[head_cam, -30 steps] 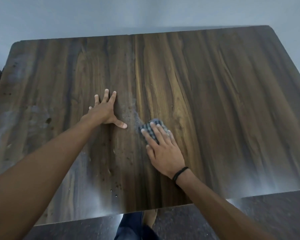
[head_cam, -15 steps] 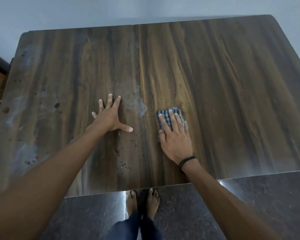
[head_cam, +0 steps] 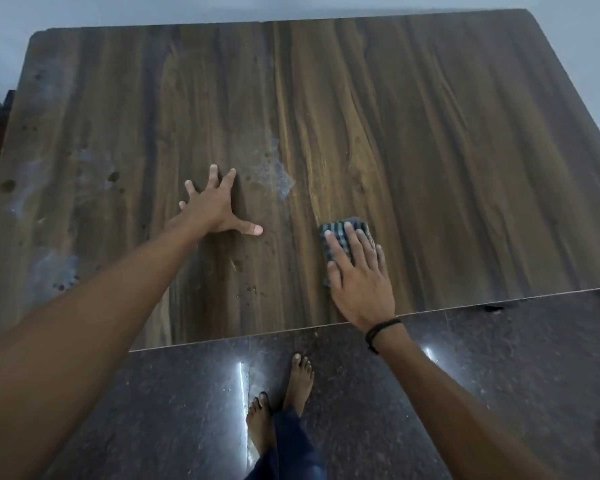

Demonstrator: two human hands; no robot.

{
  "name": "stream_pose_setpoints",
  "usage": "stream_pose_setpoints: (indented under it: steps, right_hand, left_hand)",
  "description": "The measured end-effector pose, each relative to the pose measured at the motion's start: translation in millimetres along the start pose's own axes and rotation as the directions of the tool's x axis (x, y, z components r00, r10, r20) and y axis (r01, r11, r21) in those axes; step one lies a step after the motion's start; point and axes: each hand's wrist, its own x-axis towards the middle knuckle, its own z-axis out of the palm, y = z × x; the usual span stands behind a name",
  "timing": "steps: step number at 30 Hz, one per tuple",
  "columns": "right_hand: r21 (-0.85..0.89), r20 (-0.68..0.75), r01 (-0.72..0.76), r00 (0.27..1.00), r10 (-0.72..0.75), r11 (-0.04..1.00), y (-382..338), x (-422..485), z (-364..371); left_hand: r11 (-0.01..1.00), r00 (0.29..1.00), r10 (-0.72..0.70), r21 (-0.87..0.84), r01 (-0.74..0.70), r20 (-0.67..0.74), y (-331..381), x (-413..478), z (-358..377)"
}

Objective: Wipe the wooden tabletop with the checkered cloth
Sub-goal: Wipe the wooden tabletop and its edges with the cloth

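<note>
My right hand (head_cam: 359, 271) presses the checkered cloth (head_cam: 340, 230) with straight fingers by the wooden tabletop (head_cam: 430, 133) near edge. My left hand (head_cam: 212, 209) lies splayed and empty. The unpinched cloth could slip off that edge, or I could miss the pale smear (head_cam: 278, 171).

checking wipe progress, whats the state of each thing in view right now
dark brown wooden tabletop: whitish smears and dark spots across its left and middle, right side looks cleaner
blue-and-white checkered cloth: folded small, flat on the tabletop under the right hand's fingers
right hand: fingers straight, pressing the cloth down
left hand: fingers spread, resting on bare wood
black wristband: worn on the right wrist
</note>
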Motion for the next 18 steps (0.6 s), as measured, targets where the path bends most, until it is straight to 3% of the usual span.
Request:
stream_pose_setpoints:
  steps: [1, 4, 5, 6, 9, 10, 13, 14, 16, 18]
  right_hand:
    - [-0.006, 0.002, 0.009, 1.000, -0.009, 1.000, -11, -11, 5]
    - [-0.063, 0.089, 0.331, 0.941, -0.325, 0.941, -12, -37, 8]
    - [-0.058, 0.099, 0.355, 0.932, -0.349, 0.933, 1, -33, 2]
    - [-0.055, 0.076, 0.302, 0.952, -0.298, 0.952, 12, -26, -1]
    - [0.008, -0.013, -0.048, 0.999, 0.048, 0.999, 7, -29, 3]
    - [-0.016, 0.000, -0.021, 1.000, 0.021, 1.000, -6, -39, 9]
    - [-0.069, 0.084, 0.308, 0.949, -0.302, 0.949, 2, -62, 12]
    - [-0.071, 0.080, 0.316, 0.947, -0.310, 0.946, 13, -55, 6]
    - [-0.036, 0.011, 0.104, 0.995, -0.103, 0.994, 20, -41, 0]
    - [0.017, -0.021, -0.096, 0.995, 0.096, 0.995, -1, -43, 8]
  left_hand:
    - [1.000, 1.000, -0.003, 0.020, 0.003, 0.004, -3, -2, 2]
    - [0.999, 1.000, 0.007, 0.033, -0.007, -0.001, -2, -3, 6]
    - [0.999, 1.000, 0.010, 0.031, -0.010, -0.006, -1, -3, 6]
    - [0.999, 1.000, 0.010, 0.031, -0.010, -0.008, -1, -4, 5]
    - [1.000, 1.000, 0.008, 0.018, -0.007, -0.010, -4, -4, 5]
    - [1.000, 1.000, 0.010, 0.012, -0.010, -0.013, -4, -4, 6]
    - [1.000, 1.000, 0.024, 0.010, -0.024, -0.013, -4, -5, 7]
    - [1.000, 0.999, 0.028, 0.013, -0.028, -0.018, -4, -6, 7]
    - [1.000, 0.999, 0.023, 0.014, -0.023, -0.022, -5, -7, 7]
    - [1.000, 1.000, 0.025, 0.007, -0.025, -0.019, -5, -6, 8]
